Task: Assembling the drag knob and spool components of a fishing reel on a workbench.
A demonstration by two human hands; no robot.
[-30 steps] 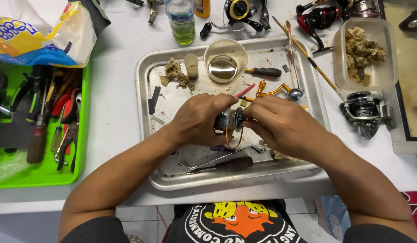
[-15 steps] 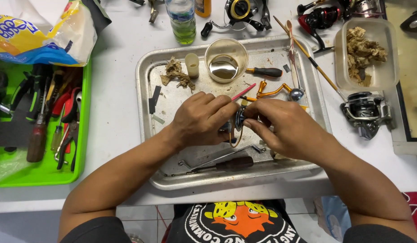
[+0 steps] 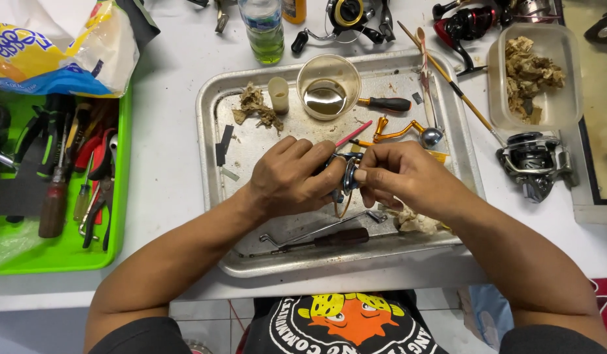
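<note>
Since the earlier frames little has been moved: the two hands have been kept together over the middle of the metal tray (image 3: 211, 118), only the fingers having been shifted slightly around the small dark reel part (image 3: 348, 172). The part is held above the tray floor, between both hands. The left hand (image 3: 291, 177) is curled closed around its left side, and the right hand (image 3: 398, 174) is pinched onto its right side with fingertips (image 3: 362, 176) pressed against it.

On the tray, beyond the hands, a clear cup of brownish liquid (image 3: 327, 86) is set, with a small cream cylinder (image 3: 278, 94) and a wad of soiled tissue (image 3: 254, 108) to its left and a black-handled screwdriver (image 3: 385, 103) to its right. A gold-coloured bail arm (image 3: 401, 131) lies just beyond the right hand. Nearer the person, a bent metal wrench (image 3: 316, 229) and a dark-handled tool (image 3: 339, 237) are laid.

On the white counter (image 3: 166, 131), a green tray of hand tools (image 3: 67, 249) is placed at the left, and a spinning reel (image 3: 532, 160) and a plastic tub of crumpled paper (image 3: 565, 105) at the right.
</note>
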